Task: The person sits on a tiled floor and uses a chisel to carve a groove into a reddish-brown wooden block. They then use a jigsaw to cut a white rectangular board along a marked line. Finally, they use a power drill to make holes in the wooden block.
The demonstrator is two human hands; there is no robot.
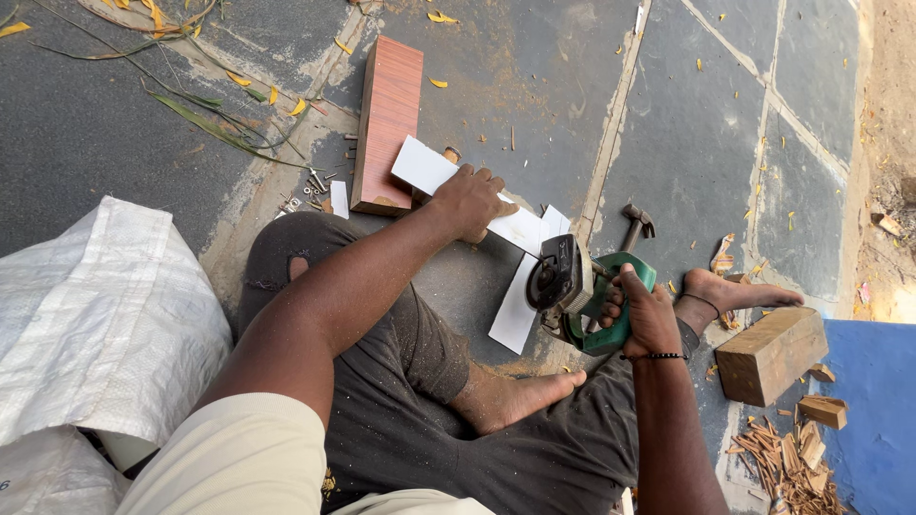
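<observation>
pressing a thin white board (448, 176) flat, left hand (469, 200) fingers spread, right hand (647, 310) grasping a green saw (582, 296).

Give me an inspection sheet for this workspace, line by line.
Surface: grey stone paving, dusty, scattered with yellow leaves.
Job's things: white board strip lying on the ground; green power saw at its edge.
Clutter: reddish wood panel, hammer, wood block, wood scraps, screws, white woven sack.
Grippers: left hand pressing the strip; right hand gripping the saw.
Cables: nothing seen.
Surroundings: blue sheet, bare earth at the right.
</observation>
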